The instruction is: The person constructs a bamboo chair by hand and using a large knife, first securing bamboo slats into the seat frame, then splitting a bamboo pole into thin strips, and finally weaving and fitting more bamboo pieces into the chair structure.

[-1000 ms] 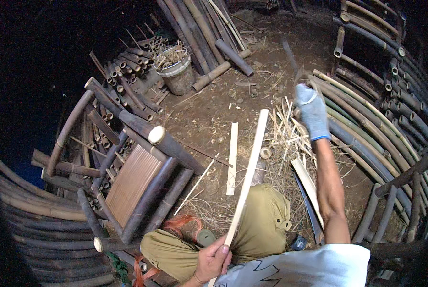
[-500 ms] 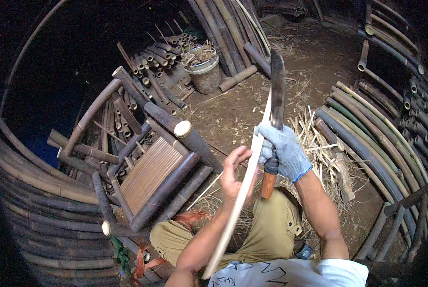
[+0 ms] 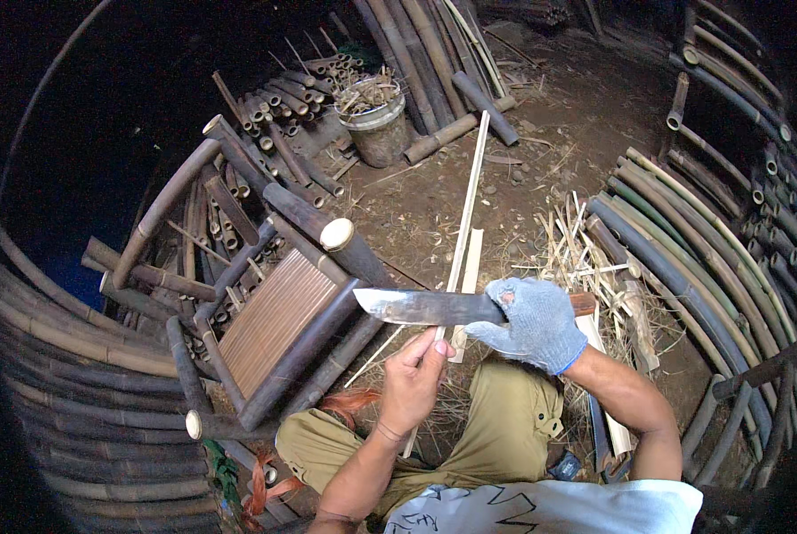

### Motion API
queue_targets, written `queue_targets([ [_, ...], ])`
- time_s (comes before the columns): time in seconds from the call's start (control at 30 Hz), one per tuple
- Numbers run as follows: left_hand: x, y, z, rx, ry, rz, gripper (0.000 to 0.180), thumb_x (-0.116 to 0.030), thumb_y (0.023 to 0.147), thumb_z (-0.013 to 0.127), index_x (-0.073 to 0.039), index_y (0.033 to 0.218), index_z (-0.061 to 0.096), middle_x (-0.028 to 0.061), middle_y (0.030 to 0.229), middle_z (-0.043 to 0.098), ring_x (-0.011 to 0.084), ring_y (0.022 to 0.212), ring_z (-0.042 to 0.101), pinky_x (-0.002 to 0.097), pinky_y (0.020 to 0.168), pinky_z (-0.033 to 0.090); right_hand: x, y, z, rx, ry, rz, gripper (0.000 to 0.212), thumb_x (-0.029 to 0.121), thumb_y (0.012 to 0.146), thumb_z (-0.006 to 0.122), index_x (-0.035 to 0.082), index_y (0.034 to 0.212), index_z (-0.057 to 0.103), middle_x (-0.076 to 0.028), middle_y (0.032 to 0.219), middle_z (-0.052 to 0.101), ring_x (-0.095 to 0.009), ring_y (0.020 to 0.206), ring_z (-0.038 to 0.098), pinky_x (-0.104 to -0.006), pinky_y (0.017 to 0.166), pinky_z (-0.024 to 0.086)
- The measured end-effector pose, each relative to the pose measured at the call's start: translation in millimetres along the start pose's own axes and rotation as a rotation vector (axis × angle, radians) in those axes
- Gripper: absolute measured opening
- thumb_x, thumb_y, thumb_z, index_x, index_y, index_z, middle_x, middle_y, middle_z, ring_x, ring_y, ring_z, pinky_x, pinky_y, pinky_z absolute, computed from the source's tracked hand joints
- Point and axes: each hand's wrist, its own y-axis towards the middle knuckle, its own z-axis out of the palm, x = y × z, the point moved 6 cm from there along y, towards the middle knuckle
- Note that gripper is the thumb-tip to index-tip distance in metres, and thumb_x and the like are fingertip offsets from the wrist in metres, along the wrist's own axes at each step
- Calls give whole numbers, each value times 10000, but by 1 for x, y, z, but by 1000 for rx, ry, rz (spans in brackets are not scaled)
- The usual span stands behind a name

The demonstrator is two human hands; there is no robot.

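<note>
My bare left hand (image 3: 413,376) is closed, thumb and fingers pinching a long pale bamboo strip (image 3: 471,191). The strip points away from me, and its near end shows below my hand. In a grey knit glove, my right hand (image 3: 534,326) is wrapped round the wooden handle of a machete (image 3: 416,307). The blade lies crosswise over the strip just beyond my left fingers, its tip to the left. Whether the edge bites into the strip I cannot tell. A second, wider pale bamboo slat (image 3: 473,260) is beside the strip, partly behind the blade.
A dark bamboo chair frame with a slatted panel (image 3: 278,320) stands at the left. Farther back are a bucket of scraps (image 3: 374,133) and stacked bamboo tubes (image 3: 283,98). Bamboo shavings (image 3: 585,258) lie right of my knees, before a pile of long poles (image 3: 683,258).
The machete has swung from upright to crosswise, its tip now left. The strip has moved forward from along my left forearm, and my left hand has closed on it.
</note>
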Motion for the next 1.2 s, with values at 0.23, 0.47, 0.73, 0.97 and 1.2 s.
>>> queue_targets([
  [0.23,5,-30,4,17,197,102,361,-119,987,564,0,1327,577,91,893,654,147,810,610,285,742,496,-45,8,-14,-198,0,235,416,508,827,697,101,870,624,-143,711,629,-355,675,648,-458,579,490],
  [0.47,22,-68,-5,37,224,100,354,-79,975,563,23,1314,582,105,879,670,140,764,611,279,724,491,-83,15,-38,-199,-187,247,452,543,862,648,92,883,637,-149,738,650,-351,690,661,-444,618,510],
  [0.73,46,-110,-40,96,241,-36,272,-104,1007,515,34,1202,645,43,739,622,88,604,554,247,574,455,-193,6,-85,-396,-171,478,529,546,960,494,43,935,656,-237,775,656,-411,765,656,-484,675,506],
  [0.97,-8,-15,18,103,-225,-129,322,-227,1060,439,7,1232,577,14,719,576,33,462,432,185,390,338,-19,-9,-36,-161,92,136,408,497,796,716,101,830,622,-130,707,605,-357,676,633,-449,607,495],
  [1.2,-8,-25,42,128,-154,-116,445,-224,1059,438,-19,1454,427,-13,598,479,46,439,384,198,399,320,-34,-12,-31,-220,111,248,387,461,820,723,89,858,618,-147,706,621,-372,655,635,-450,583,489],
])
